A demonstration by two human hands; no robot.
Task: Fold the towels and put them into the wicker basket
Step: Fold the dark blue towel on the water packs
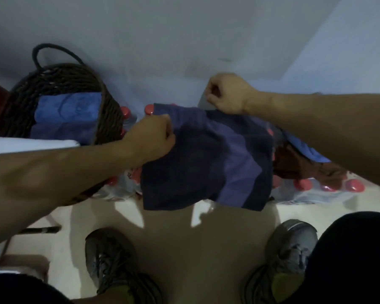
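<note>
Shoes are standing on the pale floor nearest the camera. Just beyond them, a dark navy towel with a lighter purple band is hanging spread between both hands. The left hand is pinching its left top corner with curled fingers; the right hand is pinching the right top corner, slightly higher and farther off. Behind the towel, packs of red-capped bottles are sitting on the floor. Farther left, the wicker basket is already holding folded blue towels. Judging by this, folding is only beginning: the next move probably calls for bringing the two corners together to halve the cloth.
</note>
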